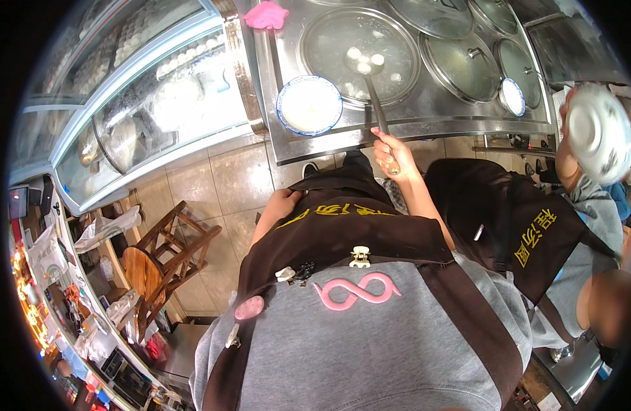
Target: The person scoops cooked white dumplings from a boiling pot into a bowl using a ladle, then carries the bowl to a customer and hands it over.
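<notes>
My right hand (392, 154) is closed around the handle of a metal ladle (375, 100) that reaches forward over a round pot (301, 51) of cloudy water. Three white balls, like glutinous rice balls (364, 68), are gathered at the ladle's bowl. A few paler shapes show in the water around them. Left of the ladle, on the steel counter, stands a white bowl with a blue patterned rim (280, 110), pale inside. Low at my waist, my left hand (283, 202) touches the dark apron (341, 187); its fingertips are partly hidden.
Several lidded pots (461, 67) fill the counter (279, 144) to the right, with a small blue-rimmed bowl (512, 97) nearby. Close on my right, a co-worker's hand (567, 149) holds a white bowl (600, 133). A glass display case (156, 138) and wooden stool (146, 269) stand left.
</notes>
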`<state>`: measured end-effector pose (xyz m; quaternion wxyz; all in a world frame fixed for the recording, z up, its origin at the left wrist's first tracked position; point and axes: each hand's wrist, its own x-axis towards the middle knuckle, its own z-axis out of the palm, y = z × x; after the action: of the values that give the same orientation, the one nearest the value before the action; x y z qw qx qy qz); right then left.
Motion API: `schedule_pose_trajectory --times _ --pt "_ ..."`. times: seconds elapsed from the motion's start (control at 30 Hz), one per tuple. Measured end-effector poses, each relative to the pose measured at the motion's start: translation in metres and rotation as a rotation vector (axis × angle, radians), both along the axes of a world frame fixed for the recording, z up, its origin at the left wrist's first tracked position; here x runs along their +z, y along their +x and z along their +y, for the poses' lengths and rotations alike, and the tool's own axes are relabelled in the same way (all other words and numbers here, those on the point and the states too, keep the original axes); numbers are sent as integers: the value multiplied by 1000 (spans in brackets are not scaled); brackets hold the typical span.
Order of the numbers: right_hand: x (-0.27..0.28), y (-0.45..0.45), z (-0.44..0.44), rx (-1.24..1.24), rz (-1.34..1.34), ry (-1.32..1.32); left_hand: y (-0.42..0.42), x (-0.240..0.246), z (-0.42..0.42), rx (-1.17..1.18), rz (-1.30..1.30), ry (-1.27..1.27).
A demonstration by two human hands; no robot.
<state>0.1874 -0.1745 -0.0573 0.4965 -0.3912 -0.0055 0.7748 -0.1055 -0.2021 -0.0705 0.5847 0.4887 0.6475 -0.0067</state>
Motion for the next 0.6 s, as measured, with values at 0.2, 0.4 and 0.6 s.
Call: schedule_pose_trajectory --times 0.2,0.4,0.6 --pt "2 -9 3 0 54 19 -8 7 1 9 -23 -21" --pt "5 -14 5 20 136 45 -14 3 1 -54 -21 -36" --pt "12 -18 8 55 176 56 -16 -9 1 -80 -21 9"
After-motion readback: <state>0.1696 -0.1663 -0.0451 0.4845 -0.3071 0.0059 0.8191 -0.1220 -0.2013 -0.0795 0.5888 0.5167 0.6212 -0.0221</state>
